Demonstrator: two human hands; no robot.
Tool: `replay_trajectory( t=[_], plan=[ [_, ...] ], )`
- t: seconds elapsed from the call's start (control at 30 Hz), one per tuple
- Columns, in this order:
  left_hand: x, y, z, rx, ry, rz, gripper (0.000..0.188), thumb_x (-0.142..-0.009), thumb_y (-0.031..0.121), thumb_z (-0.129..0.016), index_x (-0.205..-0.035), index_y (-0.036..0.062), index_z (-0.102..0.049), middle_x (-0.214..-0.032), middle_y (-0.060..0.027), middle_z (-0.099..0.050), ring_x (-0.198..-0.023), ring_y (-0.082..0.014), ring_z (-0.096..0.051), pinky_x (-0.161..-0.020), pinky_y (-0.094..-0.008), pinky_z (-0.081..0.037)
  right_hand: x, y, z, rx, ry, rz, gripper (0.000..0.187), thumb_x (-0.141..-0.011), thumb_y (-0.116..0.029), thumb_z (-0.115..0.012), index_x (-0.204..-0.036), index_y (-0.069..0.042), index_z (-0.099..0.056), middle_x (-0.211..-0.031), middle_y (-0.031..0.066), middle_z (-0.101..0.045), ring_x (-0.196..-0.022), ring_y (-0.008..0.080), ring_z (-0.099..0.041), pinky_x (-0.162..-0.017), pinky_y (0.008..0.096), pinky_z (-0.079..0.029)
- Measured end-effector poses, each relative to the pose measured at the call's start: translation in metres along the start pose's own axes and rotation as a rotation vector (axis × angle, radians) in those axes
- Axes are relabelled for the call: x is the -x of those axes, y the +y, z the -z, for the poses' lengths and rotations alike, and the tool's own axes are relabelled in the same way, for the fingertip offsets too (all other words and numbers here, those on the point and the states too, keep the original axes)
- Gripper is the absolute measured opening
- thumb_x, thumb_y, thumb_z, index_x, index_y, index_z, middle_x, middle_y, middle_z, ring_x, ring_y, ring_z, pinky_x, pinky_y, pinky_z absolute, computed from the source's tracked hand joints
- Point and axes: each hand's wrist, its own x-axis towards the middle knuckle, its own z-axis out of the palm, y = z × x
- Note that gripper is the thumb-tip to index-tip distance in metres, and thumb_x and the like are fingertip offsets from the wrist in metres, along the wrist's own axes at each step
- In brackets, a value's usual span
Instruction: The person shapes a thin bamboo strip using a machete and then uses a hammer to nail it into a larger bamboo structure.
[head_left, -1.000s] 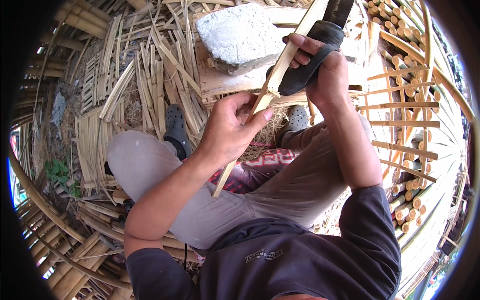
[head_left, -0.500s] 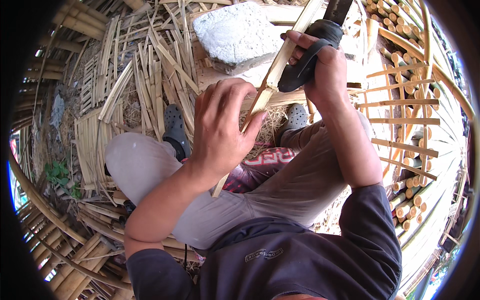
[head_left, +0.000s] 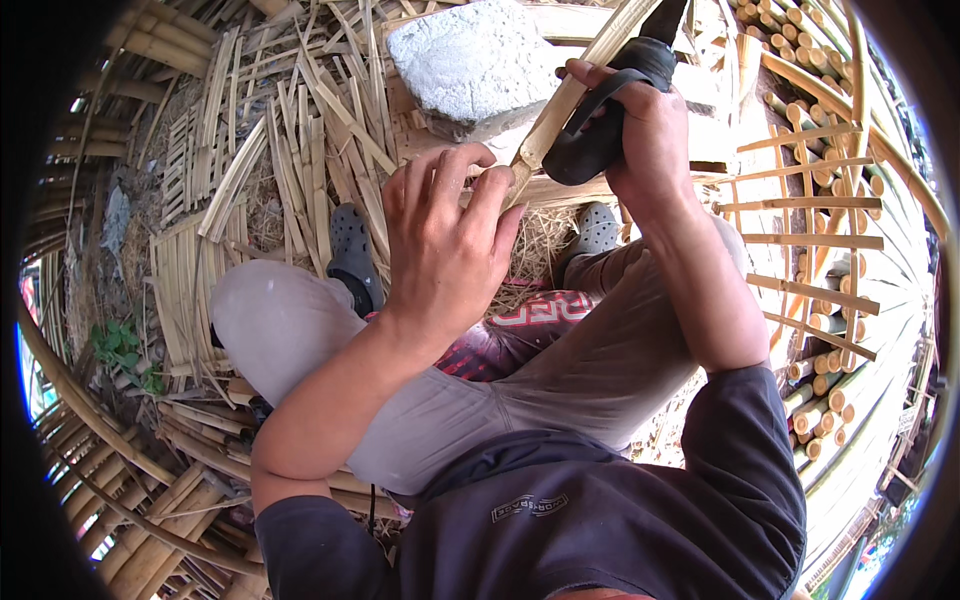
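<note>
In front of me, my right hand [head_left: 650,125] is wrapped round the black handle [head_left: 585,145] of a knife. The knife's dark blade [head_left: 665,20] points up and leaves the frame at the top. Beside the handle a pale bamboo strip [head_left: 565,105] slants from the top edge down toward my left hand [head_left: 440,240]. My right fingertips lie against that strip. The left index finger and thumb are bent about its lower end, while the other fingers curl loosely above. Part of the strip's end is hidden by the fingers.
A large whitish stone [head_left: 470,65] rests on wood just beyond my hands. Split bamboo strips [head_left: 300,150] cover the ground at left. A lattice of slats [head_left: 810,240] and stacked bamboo poles [head_left: 825,400] stand at right. My knees and grey clogs [head_left: 352,245] are below the hands.
The bamboo strip has moved up and away from me; its tail no longer shows below my left hand. The left fingers have shifted near its end. The knife has turned and lowered slightly.
</note>
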Motion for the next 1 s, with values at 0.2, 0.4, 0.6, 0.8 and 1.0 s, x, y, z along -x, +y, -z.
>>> replay_trajectory(
  t=[0.2,0.4,0.6,0.8,1.0],
  plan=[
    [0.002,-0.002,-0.002,-0.045,0.014,-0.027,0.027,-0.074,0.010,-0.082,-0.097,0.0069,-0.068,-0.113,-0.0059,-0.061,-0.106,-0.0301,-0.057,-0.093,-0.0458,-0.042,0.001,-0.002,-0.006,-0.105,0.055,-0.027,0.020,-0.087,-0.009,-0.067,-0.099,0.006,-0.071,-0.080,0.0062,-0.062,-0.069,0.0125,-0.057,-0.064,0.0277,-0.048],
    [0.000,-0.007,-0.008,-0.100,0.083,-0.083,0.023,-0.074,0.009,-0.082,-0.094,0.0064,-0.071,-0.111,-0.0056,-0.063,-0.107,-0.0294,-0.058,-0.093,-0.0456,-0.042,0.001,-0.002,-0.002,-0.096,0.035,-0.018,0.023,-0.088,-0.008,-0.062,-0.102,0.006,-0.073,-0.076,0.0022,-0.055,-0.067,0.0126,-0.054,-0.070,0.0264,-0.048],
    [-0.001,-0.008,-0.013,-0.110,0.121,-0.104,0.020,-0.073,0.008,-0.082,-0.091,0.0062,-0.072,-0.109,-0.0043,-0.064,-0.106,-0.0284,-0.059,-0.093,-0.0449,-0.042,0.006,-0.005,-0.005,-0.098,0.049,0.001,0.029,-0.090,-0.008,-0.055,-0.108,0.007,-0.072,-0.077,0.0031,-0.057,-0.069,0.0122,-0.054,-0.070,0.0262,-0.048],
    [-0.003,-0.007,-0.013,-0.085,0.128,-0.092,0.017,-0.074,0.005,-0.081,-0.088,0.0054,-0.071,-0.107,-0.0042,-0.064,-0.105,-0.0280,-0.059,-0.094,-0.0442,-0.041,0.000,-0.004,-0.003,-0.207,0.051,0.000,0.005,-0.083,-0.001,-0.071,-0.086,0.001,-0.069,-0.072,0.0055,-0.064,-0.061,0.0133,-0.058,-0.057,0.0291,-0.048],
    [-0.003,-0.005,-0.010,-0.024,0.138,-0.074,0.018,-0.074,0.004,-0.081,-0.088,0.0046,-0.069,-0.105,-0.0049,-0.063,-0.104,-0.0281,-0.058,-0.094,-0.0440,-0.041,0.001,-0.005,-0.005,-0.210,0.049,0.015,0.004,-0.082,0.000,-0.071,-0.085,0.001,-0.068,-0.073,0.0057,-0.064,-0.062,0.0134,-0.058,-0.057,0.0291,-0.048]
  ],
)
